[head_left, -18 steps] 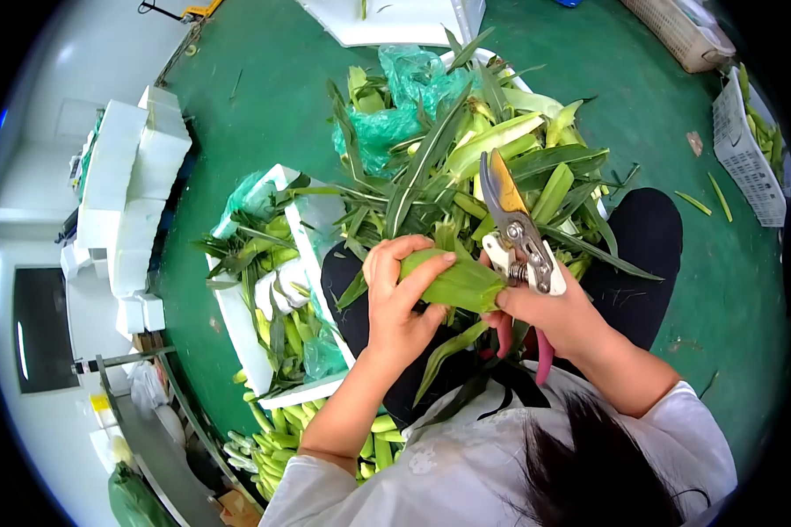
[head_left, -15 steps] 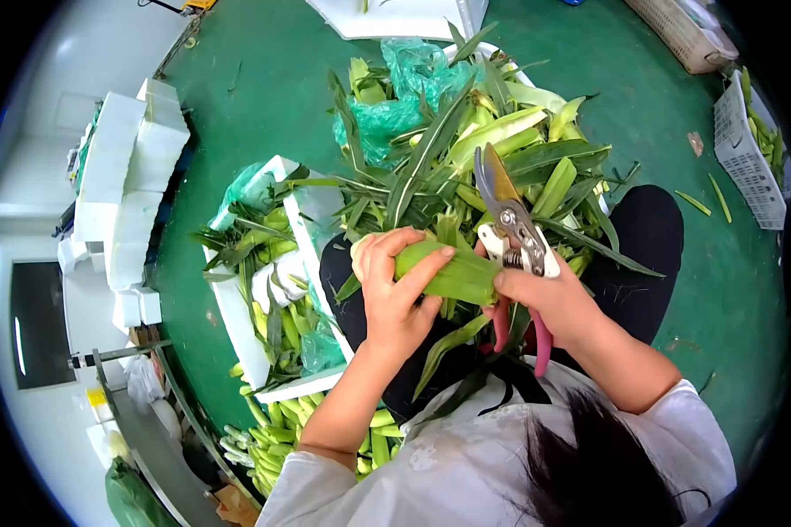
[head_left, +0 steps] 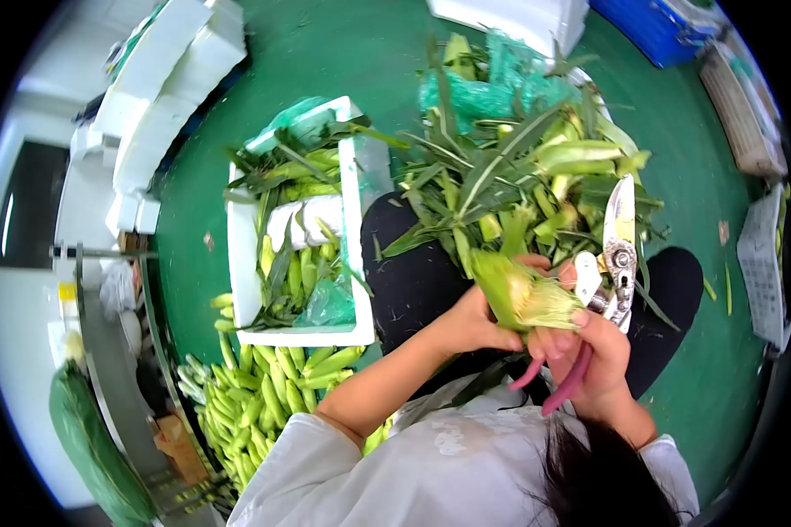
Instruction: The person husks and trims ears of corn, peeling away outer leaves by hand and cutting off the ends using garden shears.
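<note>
Around you is a green floor [head_left: 325,70]. At 10 o'clock in your view, white foam boxes [head_left: 163,97] stand together. A dark panel [head_left: 28,206] is set in the pale wall [head_left: 0,325] at 9 o'clock. Toward 8 o'clock you have a metal rack [head_left: 105,351] with a clear plastic bag [head_left: 119,285] on it, a brown carton [head_left: 180,448] and a bulging green sack [head_left: 97,443]. A blue crate [head_left: 650,31] sits between 1 and 2 o'clock, a beige basket [head_left: 740,119] at 2, and a white slotted basket [head_left: 762,272] at 3.
</note>
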### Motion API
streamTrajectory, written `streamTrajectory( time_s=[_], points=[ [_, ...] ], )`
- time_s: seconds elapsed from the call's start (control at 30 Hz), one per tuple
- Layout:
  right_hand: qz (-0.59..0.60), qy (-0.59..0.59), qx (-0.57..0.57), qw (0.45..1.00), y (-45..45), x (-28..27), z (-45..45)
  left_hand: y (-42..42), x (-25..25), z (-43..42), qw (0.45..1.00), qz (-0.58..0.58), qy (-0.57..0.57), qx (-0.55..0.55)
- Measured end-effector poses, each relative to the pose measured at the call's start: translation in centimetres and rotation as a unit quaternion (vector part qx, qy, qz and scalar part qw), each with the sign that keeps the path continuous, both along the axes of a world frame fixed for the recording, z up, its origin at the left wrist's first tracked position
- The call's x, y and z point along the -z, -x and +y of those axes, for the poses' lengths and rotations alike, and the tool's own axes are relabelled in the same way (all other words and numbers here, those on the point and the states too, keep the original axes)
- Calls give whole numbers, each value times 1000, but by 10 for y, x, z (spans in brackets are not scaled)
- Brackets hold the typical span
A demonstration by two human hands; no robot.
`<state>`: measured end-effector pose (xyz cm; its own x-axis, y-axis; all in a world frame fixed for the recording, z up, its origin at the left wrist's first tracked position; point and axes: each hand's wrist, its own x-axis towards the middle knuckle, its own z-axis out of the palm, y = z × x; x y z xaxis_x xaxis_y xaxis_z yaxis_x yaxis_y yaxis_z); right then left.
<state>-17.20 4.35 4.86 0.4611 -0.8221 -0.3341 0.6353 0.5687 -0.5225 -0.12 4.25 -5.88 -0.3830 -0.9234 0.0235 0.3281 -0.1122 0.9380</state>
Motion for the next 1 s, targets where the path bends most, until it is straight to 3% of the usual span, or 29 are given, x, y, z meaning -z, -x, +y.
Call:
streamTrajectory(
  time_s=[0.03, 0.1, 0.17, 0.23, 0.27, 0.3, 0.37, 0.4, 0.47, 0.53, 0.57, 0.63, 0.67, 0.77, 0.8, 0.87, 0.97, 1.0],
  points=[
    [-22, -9, -8, 1000, -4, -6, -2, -3, -6, 7, 996, -58, -49, 39],
    [69, -20, -5, 997, -15, -17, -5, -37, -18, 29, 980, -196, -4, 19],
    [110, 48, -74, 990, -25, -7, -16, -85, -34, 75, 949, -275, 37, -147],
    [45, 62, -105, 992, -36, 17, -23, -151, -5, 160, 904, -196, -160, -344],
    [32, 53, -133, 989, -38, 28, -25, -190, 8, 214, 896, -39, -224, -380],
    [47, 40, -158, 986, -38, 42, -26, -216, 20, 264, 797, -25, -271, -540],
    [82, -2, -207, 975, -37, 63, -23, -272, 25, 378, 535, 3, -319, -782],
    [96, -35, -223, 969, -35, 72, -21, -297, 34, 455, 491, 0, -295, -820],
    [128, -87, -237, 959, -35, 79, -13, -336, 38, 589, 328, 7, -270, -905],
    [174, -82, -233, 953, -30, 89, -6, -357, 33, 670, 177, 68, -55, -980],
    [190, -83, -227, 951, -29, 89, -3, -354, -3, 618, -10, 85, -34, -996],
    [191, -88, -216, 954, -25, 92, 3, -419, 61, 642, 220, 56, -87, -970],
    [169, -105, -223, 954, -22, 92, 5, -452, 71, 581, 281, 23, -71, -957],
    [90, -142, -271, 948, -13, 90, 10, -506, 102, 282, 540, -129, -24, -831],
    [81, -180, -307, 931, -4, 96, 13, -509, 97, 178, 592, -247, -151, -752],
    [71, -208, -340, 914, -6, 101, 22, -511, 144, 31, 713, -373, -70, -589],
    [72, -211, -301, 927, -12, 96, 36, -500, 173, -112, 552, -701, 113, -437],
    [77, -203, -272, 938, -12, 93, 37, -501, 179, -140, 527, -779, 63, -334]
  ],
)
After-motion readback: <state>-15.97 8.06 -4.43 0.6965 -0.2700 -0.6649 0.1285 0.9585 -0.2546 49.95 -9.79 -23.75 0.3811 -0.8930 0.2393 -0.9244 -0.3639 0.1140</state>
